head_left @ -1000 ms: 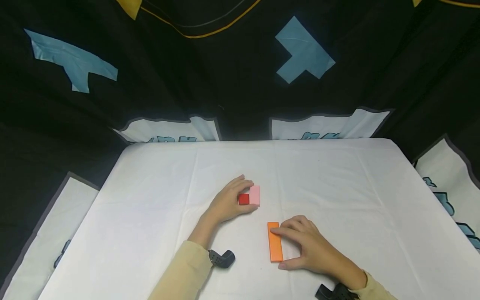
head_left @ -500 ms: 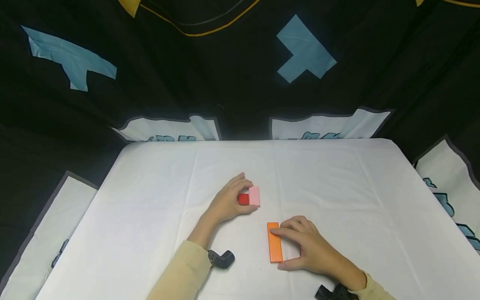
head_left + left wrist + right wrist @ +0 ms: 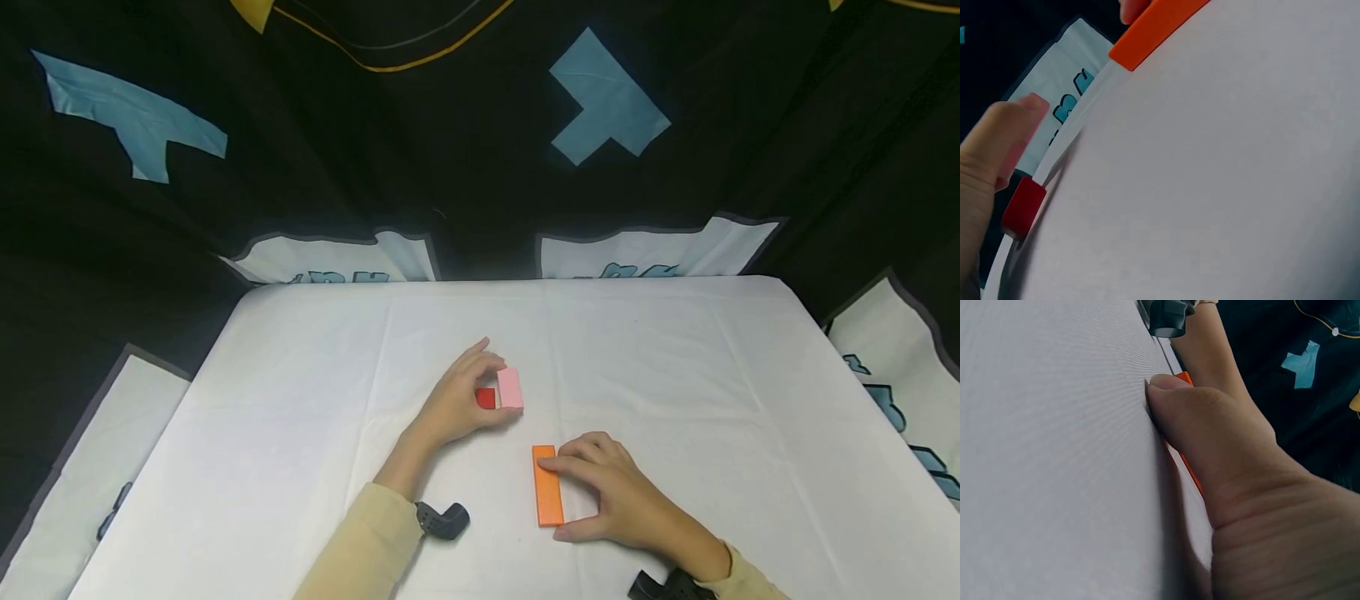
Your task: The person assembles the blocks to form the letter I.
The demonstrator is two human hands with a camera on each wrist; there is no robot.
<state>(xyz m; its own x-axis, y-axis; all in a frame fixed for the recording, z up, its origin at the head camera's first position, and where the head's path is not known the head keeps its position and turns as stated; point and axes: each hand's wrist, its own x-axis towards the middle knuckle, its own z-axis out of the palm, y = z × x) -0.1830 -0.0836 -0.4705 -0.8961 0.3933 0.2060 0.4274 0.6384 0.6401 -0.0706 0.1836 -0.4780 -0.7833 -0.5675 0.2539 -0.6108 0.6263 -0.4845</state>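
Observation:
My left hand [image 3: 453, 404] pinches a pink block [image 3: 510, 388] between thumb and fingertips, and the block leans slightly. Between that block and the palm, a small red block [image 3: 486, 398] sits on the white cloth, apart from the pink one by a narrow gap. The left wrist view shows the red block [image 3: 1024, 207] on the cloth below the thumb, which covers most of the pink block. Nearer the body, my right hand [image 3: 618, 492] holds a long orange block [image 3: 547, 492] lying flat, thumb at its near end and index finger over its upper part.
A white cloth covers the table [image 3: 675, 375]. Black curtains [image 3: 412, 167] with blue, white and yellow patches hang behind it and at the sides. A dark wrist device [image 3: 444, 520] is strapped to the left forearm, another [image 3: 671, 586] to the right.
The pink block has tilted and shifted slightly right with my left thumb and fingers, opening a gap from the red block. My right hand and the orange block stay in place.

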